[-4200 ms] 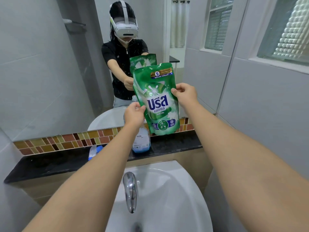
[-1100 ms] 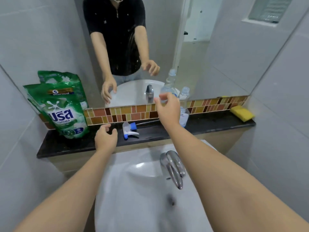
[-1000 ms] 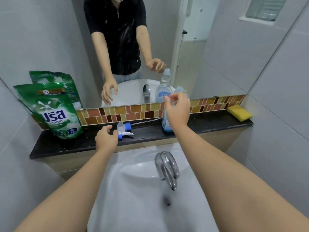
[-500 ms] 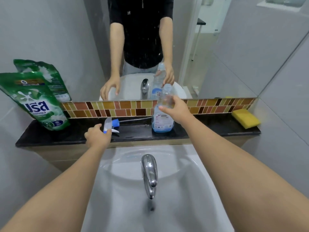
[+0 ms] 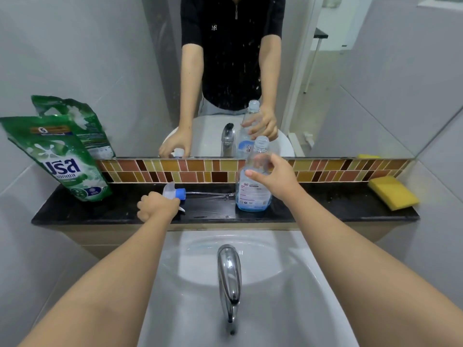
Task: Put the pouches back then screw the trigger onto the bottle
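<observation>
Black ledge (image 5: 325, 209), right hand (image 5: 278, 180) apparently gripping bottle (image 5: 253, 194)

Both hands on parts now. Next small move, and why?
Probably lift the spray head off the black ledge and bring its dip tube to the bottle mouth. The left hand grips the spray head, which lies flat; the right hand holds the bottle's upper body, upright and uncapped, with blue liquid low inside.

Both arms stretched forward; left hand (image 5: 157, 206) curled in a closed grip, right hand (image 5: 276, 179) raised higher, fingers (image 5: 253, 173) wrapped in a grasp.
</observation>
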